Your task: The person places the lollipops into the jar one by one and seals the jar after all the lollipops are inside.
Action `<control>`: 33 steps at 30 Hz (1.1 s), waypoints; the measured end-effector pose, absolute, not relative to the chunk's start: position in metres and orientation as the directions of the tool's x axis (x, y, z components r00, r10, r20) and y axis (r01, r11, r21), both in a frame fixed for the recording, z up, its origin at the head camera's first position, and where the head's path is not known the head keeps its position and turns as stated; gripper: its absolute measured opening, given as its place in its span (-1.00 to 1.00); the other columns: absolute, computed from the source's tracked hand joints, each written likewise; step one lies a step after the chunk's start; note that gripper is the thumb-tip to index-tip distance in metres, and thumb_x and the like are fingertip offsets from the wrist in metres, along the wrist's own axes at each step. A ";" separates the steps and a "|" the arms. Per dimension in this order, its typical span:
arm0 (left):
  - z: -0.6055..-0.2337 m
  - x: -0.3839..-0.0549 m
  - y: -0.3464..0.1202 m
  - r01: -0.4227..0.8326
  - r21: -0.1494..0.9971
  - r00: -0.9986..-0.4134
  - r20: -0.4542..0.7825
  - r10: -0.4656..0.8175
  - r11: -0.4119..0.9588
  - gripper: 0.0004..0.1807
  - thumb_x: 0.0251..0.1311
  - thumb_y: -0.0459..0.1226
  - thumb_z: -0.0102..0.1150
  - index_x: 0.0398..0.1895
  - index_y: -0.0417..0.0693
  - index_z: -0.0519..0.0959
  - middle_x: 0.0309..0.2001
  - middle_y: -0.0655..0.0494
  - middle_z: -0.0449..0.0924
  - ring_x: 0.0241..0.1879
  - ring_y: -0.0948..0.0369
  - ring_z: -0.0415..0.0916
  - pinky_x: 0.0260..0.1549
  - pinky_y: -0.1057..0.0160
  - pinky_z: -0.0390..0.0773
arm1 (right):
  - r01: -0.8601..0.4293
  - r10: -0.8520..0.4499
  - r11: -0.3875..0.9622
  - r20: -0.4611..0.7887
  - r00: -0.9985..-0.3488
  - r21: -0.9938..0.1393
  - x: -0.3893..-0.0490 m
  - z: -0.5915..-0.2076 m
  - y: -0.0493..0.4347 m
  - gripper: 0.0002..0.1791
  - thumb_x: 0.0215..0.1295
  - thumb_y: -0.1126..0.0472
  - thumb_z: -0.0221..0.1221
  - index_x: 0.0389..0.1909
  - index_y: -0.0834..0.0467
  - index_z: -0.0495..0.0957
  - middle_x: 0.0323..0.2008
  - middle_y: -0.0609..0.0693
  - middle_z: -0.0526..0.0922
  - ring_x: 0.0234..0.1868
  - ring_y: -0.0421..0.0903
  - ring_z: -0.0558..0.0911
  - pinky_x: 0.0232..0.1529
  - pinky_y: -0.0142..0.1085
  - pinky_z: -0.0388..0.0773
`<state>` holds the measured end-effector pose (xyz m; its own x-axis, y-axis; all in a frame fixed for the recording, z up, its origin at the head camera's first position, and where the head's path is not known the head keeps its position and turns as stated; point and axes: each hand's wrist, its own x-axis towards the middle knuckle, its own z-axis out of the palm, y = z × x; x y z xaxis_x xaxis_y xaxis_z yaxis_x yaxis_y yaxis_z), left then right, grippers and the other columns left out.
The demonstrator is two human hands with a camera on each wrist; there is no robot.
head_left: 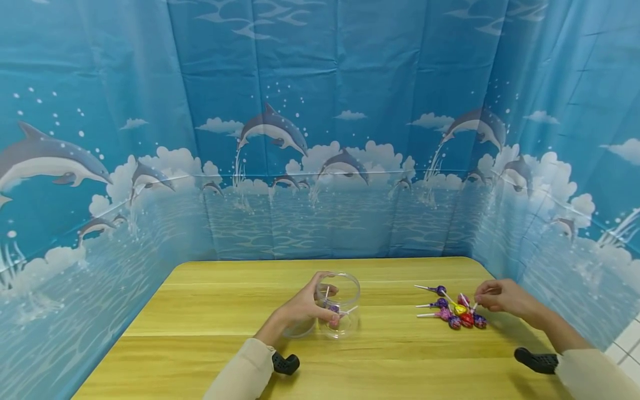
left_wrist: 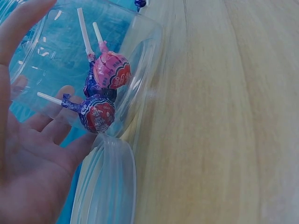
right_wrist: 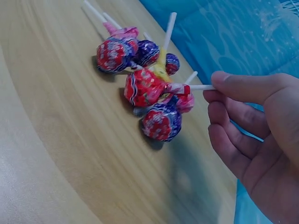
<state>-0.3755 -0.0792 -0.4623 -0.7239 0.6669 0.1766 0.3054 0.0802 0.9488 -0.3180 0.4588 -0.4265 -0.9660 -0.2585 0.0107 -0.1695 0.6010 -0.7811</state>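
My left hand [head_left: 306, 304] grips a clear plastic jar [head_left: 350, 289] around its side, thumb at the front. Inside, the left wrist view shows a pink lollipop [left_wrist: 111, 70] and two purple ones, the nearer purple lollipop [left_wrist: 97, 113] with its stick toward my fingers. A clear round lid [left_wrist: 122, 182] lies on the table against the jar's base. On the right, my right hand [right_wrist: 254, 126] pinches the white stick of a red lollipop [right_wrist: 142, 88] between thumb and index finger. That lollipop's head overlaps the others in the group.
Several wrapped lollipops lie clustered around the red one, among them a yellow lollipop [head_left: 459, 310], a pink lollipop [head_left: 444, 314] and a purple lollipop [head_left: 440, 290]. The wooden table [head_left: 225, 311] meets a blue dolphin curtain [head_left: 320, 222] at its back and sides.
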 end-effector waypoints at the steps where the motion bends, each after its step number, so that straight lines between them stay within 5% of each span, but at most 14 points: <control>1: -0.462 -0.375 -0.079 0.307 0.948 -0.723 0.178 0.667 0.081 0.00 0.15 -0.27 0.52 0.57 0.25 0.12 0.37 -0.26 0.34 0.31 -0.17 0.40 0.22 -0.04 0.45 | -0.174 -0.267 0.588 0.013 -0.964 -0.790 -0.318 -0.426 0.460 -0.69 0.57 0.22 0.15 -0.01 0.46 0.55 -0.09 0.23 0.68 -0.10 0.04 0.69 -0.12 -0.09 0.67; 11: -0.461 -0.376 -0.079 0.313 0.946 -0.725 0.180 0.665 0.084 -0.02 0.17 -0.32 0.49 0.57 0.24 0.12 0.30 -0.02 0.43 0.36 -0.21 0.34 0.22 -0.03 0.45 | -0.171 -0.262 0.531 0.031 -0.965 -0.830 -0.320 -0.409 0.455 -0.67 0.56 0.19 0.18 0.01 0.44 0.55 -0.13 0.26 0.68 -0.13 0.02 0.71 -0.11 -0.06 0.68; 20: -0.462 -0.377 -0.078 0.304 0.950 -0.721 0.178 0.670 0.075 0.00 0.14 -0.27 0.54 0.56 0.22 0.12 0.36 -0.27 0.35 0.34 -0.20 0.37 0.23 -0.07 0.44 | -0.167 -0.203 0.573 0.059 -0.977 -0.802 -0.322 -0.391 0.432 -0.61 0.53 0.11 0.23 0.05 0.40 0.56 -0.09 0.17 0.71 -0.11 -0.09 0.71 -0.09 -0.17 0.67; 33: -0.462 -0.375 -0.079 0.310 0.948 -0.722 0.184 0.667 0.073 0.00 0.15 -0.30 0.54 0.56 0.24 0.12 0.34 -0.26 0.37 0.28 -0.14 0.44 0.16 0.04 0.51 | -0.258 -0.246 0.527 0.145 -0.958 -0.810 -0.334 -0.378 0.392 -0.68 0.51 0.16 0.25 -0.02 0.38 0.57 -0.11 0.22 0.72 -0.14 -0.07 0.71 -0.09 -0.21 0.67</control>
